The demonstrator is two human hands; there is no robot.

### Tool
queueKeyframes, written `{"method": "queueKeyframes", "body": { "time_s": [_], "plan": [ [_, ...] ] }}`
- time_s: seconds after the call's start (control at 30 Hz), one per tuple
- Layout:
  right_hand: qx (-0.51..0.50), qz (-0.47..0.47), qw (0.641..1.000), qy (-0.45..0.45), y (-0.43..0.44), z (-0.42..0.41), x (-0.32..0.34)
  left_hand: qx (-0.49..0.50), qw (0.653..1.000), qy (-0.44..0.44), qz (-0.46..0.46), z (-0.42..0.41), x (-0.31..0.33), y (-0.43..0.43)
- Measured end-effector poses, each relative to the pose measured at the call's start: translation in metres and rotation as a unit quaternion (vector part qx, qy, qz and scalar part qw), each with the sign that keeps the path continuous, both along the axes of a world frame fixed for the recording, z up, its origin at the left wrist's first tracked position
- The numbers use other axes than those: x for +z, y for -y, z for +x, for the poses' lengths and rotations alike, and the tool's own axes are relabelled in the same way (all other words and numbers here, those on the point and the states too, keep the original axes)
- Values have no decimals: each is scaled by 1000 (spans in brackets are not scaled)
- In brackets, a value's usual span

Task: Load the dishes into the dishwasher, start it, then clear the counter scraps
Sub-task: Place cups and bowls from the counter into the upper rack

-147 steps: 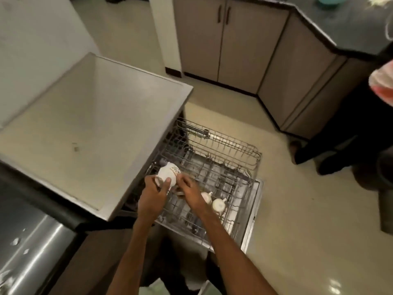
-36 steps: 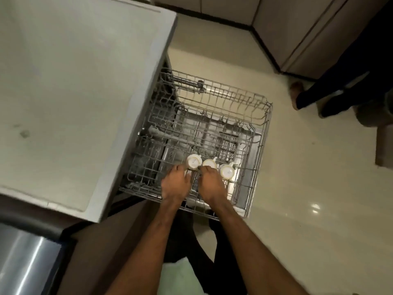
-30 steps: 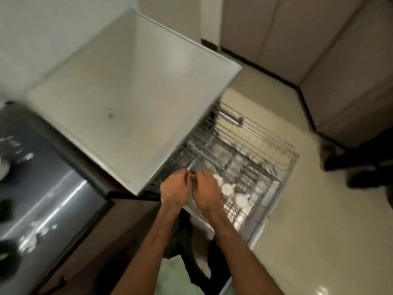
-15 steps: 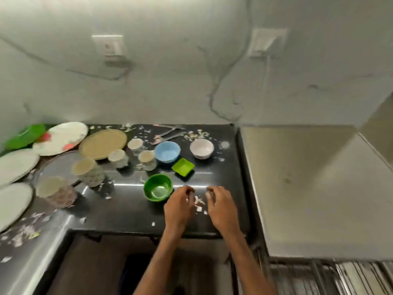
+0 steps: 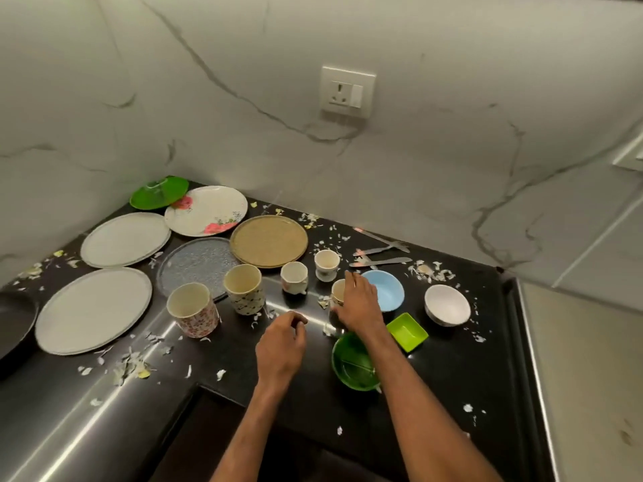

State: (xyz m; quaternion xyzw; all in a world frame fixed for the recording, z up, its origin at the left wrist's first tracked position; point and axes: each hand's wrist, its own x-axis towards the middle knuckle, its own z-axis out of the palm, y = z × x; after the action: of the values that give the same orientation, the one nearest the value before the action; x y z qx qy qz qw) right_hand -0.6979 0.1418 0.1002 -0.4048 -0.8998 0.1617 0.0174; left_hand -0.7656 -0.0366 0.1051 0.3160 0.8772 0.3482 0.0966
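On the black counter stand dirty dishes among pale food scraps. My right hand reaches over a small cream cup beside the blue bowl, fingers and thumb around the cup's right side. My left hand hovers just above the counter with loosely curled fingers and holds nothing. Two more small cups stand behind, and two patterned mugs to the left. A green bowl lies under my right forearm. The dishwasher is out of view.
Several plates fill the counter's left and back. A white bowl, a lime square dish and forks lie to the right. A wall socket sits above. A dark pan edge shows at far left.
The view has swung from the dishwasher rack to the counter. Both hands left the rack; my right hand has moved forward onto the small cup, and my left hand trails beside it.
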Motion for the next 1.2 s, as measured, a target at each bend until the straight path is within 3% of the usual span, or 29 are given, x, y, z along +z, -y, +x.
{"method": "queueKeyframes", "body": {
  "time_s": [0.13,0.23,0.33,0.43,0.5,0.57,0.63,0.77,1.0,1.2],
  "plan": [
    [45,60,992,105,-11,-12,-1,1,1000,10,3,-9,2,-5],
    [62,97,990,76,-8,-9,4,1,1000,18,10,-12,1,-11],
    [43,74,996,-34,5,5,16,4,999,35,29,-10,2,-21],
    [-46,-6,975,-220,25,37,34,-18,990,129,60,0,12,-36],
    [-100,-96,933,-333,38,68,45,-56,956,268,101,17,29,-48],
    [-119,-169,892,-403,49,109,51,-115,901,403,113,44,50,-59],
    [-119,-199,863,-450,63,156,52,-198,856,469,89,77,65,-66],
    [-187,-149,829,-506,93,253,44,-329,809,486,43,155,65,-81],
    [-384,-161,718,-558,161,418,31,-521,717,462,-36,321,42,-75],
    [-477,-185,674,-532,221,542,-7,-607,682,397,-93,444,11,-44]
  ]
}}
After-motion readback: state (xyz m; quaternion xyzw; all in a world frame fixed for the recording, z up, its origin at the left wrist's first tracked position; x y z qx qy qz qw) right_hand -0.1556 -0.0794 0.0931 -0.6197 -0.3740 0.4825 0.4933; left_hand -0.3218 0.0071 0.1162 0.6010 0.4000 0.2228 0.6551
